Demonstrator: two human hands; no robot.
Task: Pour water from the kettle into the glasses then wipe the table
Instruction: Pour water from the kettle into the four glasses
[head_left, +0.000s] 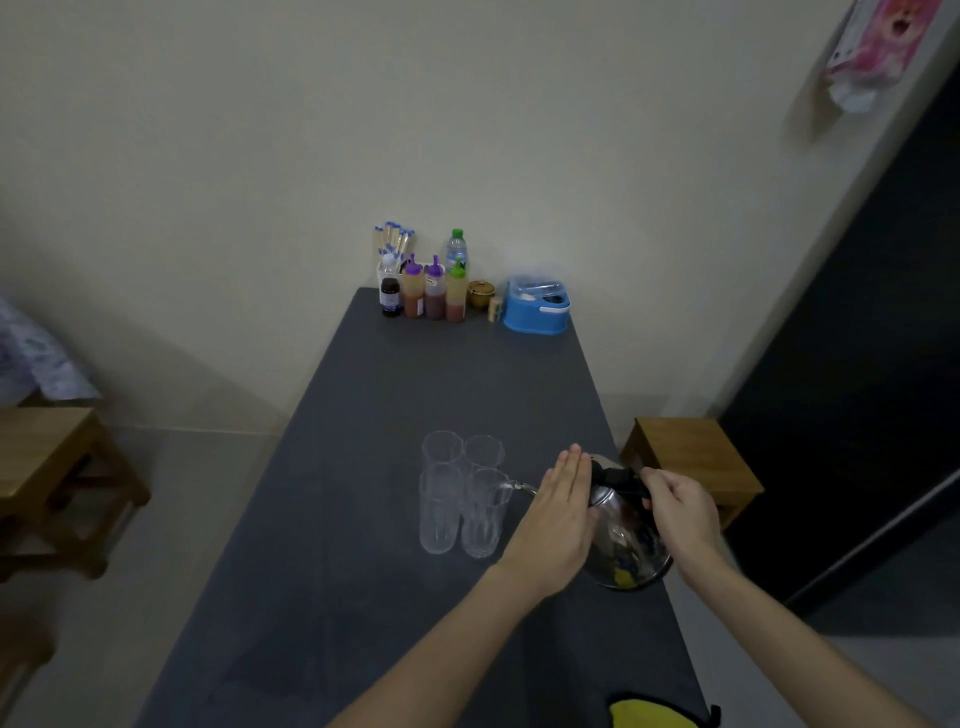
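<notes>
A shiny steel kettle with a black handle is tilted toward several clear glasses clustered mid-table. Its thin spout reaches over the rim of the near right glass. My right hand is closed around the black handle at the top. My left hand lies flat, fingers together, against the kettle's left side and lid. I cannot make out a water stream or the level in the glasses. A yellow cloth with a dark edge lies at the table's near right edge.
The dark grey table runs away to the wall. At its far end stand sauce bottles, a water bottle, a chopstick holder, a small brown jar and a blue container. Wooden stools stand at the left and the right.
</notes>
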